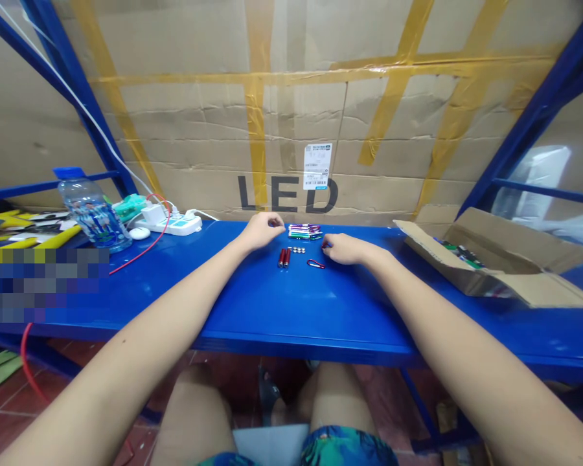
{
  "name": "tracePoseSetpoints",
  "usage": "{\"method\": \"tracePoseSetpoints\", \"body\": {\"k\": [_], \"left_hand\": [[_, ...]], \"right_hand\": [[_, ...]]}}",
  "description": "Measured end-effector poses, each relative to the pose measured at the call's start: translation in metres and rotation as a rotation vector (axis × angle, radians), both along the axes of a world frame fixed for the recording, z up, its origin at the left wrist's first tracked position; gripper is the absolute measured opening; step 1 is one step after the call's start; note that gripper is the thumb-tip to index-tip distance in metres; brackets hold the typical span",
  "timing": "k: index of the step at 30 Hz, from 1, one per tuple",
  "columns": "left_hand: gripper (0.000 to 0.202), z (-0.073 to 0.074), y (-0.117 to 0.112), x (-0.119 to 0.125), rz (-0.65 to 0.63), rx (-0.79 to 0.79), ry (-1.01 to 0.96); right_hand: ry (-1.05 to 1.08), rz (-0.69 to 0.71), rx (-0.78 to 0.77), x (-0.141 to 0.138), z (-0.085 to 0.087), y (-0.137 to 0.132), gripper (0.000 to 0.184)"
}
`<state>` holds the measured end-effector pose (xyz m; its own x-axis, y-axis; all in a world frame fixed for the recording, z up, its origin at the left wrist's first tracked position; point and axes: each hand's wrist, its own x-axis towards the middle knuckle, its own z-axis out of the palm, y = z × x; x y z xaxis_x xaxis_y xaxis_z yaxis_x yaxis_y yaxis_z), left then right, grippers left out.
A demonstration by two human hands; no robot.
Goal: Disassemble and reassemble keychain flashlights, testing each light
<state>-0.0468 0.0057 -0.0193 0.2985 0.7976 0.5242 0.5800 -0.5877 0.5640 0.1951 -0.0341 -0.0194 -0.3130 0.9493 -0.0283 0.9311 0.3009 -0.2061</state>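
Both my arms reach forward over a blue metal shelf (291, 304). My left hand (263, 228) rests curled beside a small pile of coloured pen-like tubes (304, 231), its fingertips pinched together on something too small to name. My right hand (342, 248) lies curled on the shelf, its fingers closed near a red carabiner clip (315, 264). Between the hands lie two red tubes (284, 257) and a short row of small silver button cells (298, 249).
An open cardboard box (495, 262) with small items stands at the right. At the left are a water bottle (94, 213), a white power strip (172, 223) with a red wire, and yellow packets. A taped cardboard wall marked LED backs the shelf.
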Motion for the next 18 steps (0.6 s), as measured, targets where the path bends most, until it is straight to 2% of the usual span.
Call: {"method": "tracePoseSetpoints", "body": {"k": [2,5,7,12,18], "left_hand": [[0.006,-0.005,0.009,-0.008,0.007,-0.072,0.037],[0.009,-0.011,0.016,-0.015,-0.056,-0.246,0.074],[0.008,-0.012,0.016,-0.017,-0.095,-0.308,0.118],[0.011,-0.009,0.015,-0.017,-0.106,-0.370,0.194],[0.017,-0.011,0.019,-0.017,-0.163,-0.352,0.228]], "right_hand": [[-0.016,0.012,-0.015,0.001,-0.001,0.000,0.020],[-0.037,-0.007,-0.023,0.001,0.000,0.000,0.026],[-0.044,-0.018,-0.030,0.001,0.001,-0.001,0.029],[-0.020,-0.030,0.001,0.003,0.004,0.001,0.024],[-0.021,-0.102,0.028,0.003,0.002,0.005,0.021]]}}
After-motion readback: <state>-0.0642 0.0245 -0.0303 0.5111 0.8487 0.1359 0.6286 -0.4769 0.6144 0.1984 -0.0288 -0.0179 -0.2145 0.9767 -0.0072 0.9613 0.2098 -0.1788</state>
